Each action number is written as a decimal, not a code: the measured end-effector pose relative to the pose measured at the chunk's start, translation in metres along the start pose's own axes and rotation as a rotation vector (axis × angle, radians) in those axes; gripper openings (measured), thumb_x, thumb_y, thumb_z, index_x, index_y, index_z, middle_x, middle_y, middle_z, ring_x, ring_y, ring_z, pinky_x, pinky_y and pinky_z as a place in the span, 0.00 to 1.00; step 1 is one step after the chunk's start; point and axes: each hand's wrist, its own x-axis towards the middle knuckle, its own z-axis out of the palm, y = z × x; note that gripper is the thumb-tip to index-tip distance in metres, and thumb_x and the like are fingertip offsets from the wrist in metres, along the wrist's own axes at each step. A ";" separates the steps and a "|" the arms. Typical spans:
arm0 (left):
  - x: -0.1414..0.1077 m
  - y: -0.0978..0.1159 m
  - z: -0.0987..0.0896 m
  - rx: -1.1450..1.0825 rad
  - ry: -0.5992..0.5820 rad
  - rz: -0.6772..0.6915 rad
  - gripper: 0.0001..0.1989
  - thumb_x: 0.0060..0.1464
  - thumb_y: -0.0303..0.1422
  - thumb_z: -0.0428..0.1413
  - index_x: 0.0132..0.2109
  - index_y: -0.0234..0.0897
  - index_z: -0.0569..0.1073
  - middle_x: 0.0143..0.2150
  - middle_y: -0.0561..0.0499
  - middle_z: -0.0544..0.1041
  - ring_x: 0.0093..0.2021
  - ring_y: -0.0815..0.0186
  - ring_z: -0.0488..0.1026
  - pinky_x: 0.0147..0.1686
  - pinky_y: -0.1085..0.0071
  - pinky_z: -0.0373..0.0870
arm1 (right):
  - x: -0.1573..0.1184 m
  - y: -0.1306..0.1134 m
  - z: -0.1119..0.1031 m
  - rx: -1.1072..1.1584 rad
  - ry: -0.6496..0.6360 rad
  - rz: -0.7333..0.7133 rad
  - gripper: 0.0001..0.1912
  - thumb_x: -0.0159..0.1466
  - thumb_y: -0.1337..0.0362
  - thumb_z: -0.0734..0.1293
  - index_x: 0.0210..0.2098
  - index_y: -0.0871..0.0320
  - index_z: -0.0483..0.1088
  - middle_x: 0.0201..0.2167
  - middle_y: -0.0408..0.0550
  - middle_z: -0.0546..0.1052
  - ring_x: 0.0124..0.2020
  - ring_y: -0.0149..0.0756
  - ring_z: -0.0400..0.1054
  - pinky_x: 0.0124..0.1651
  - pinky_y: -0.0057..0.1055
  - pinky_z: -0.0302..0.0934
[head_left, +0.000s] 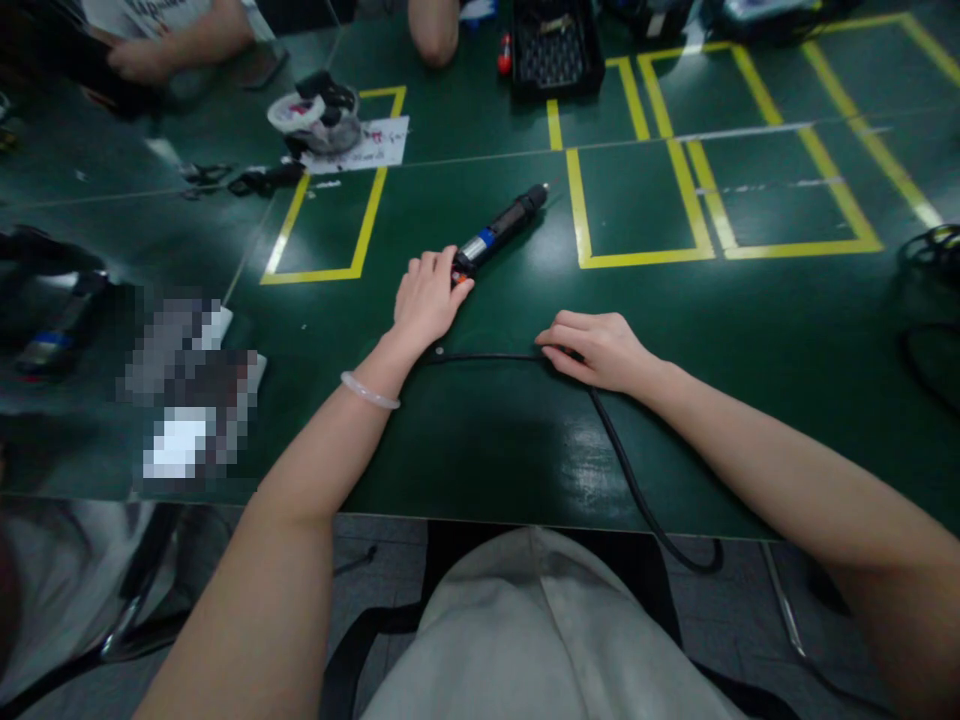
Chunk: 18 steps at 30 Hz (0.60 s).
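A black electric screwdriver with a blue band [501, 228] lies on the green table [480, 430], its tip pointing up and to the right. My left hand [429, 298] is closed round its rear end, thumb on the near side; a pale bracelet circles that wrist. To the right, my right hand [596, 350] has its fingers bent together on a black cable [487, 356]. The cable runs from under my left wrist to the right hand, then drops over the table's front edge.
Yellow tape outlines [645, 260] mark the table. A black tray [556, 50] stands at the back, beside a red object [505, 54]. Tape rolls [322, 115] sit on a paper at the back left. Another person's hand [142, 62] is at the far left.
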 end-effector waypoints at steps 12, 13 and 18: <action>0.064 -0.110 0.005 0.053 0.161 -0.408 0.60 0.63 0.68 0.16 0.64 0.11 0.59 0.57 0.28 0.68 0.68 0.49 0.52 0.44 0.56 0.45 | 0.001 0.002 0.001 0.017 -0.046 0.063 0.15 0.73 0.61 0.58 0.42 0.59 0.76 0.35 0.49 0.76 0.36 0.34 0.69 0.33 0.30 0.52; 0.066 -0.116 0.004 0.074 0.153 -0.423 0.62 0.59 0.66 0.10 0.63 0.09 0.57 0.54 0.30 0.70 0.70 0.49 0.49 0.41 0.57 0.42 | 0.001 0.003 0.001 0.021 -0.049 0.070 0.15 0.73 0.61 0.58 0.42 0.59 0.76 0.35 0.49 0.76 0.36 0.34 0.69 0.33 0.30 0.52; 0.064 -0.126 -0.002 0.109 0.153 -0.504 0.67 0.48 0.67 0.03 0.63 0.20 0.59 0.43 0.42 0.74 0.65 0.55 0.52 0.41 0.61 0.42 | 0.001 0.002 0.002 0.015 -0.050 0.054 0.16 0.73 0.61 0.57 0.42 0.59 0.75 0.35 0.49 0.76 0.36 0.34 0.69 0.33 0.30 0.53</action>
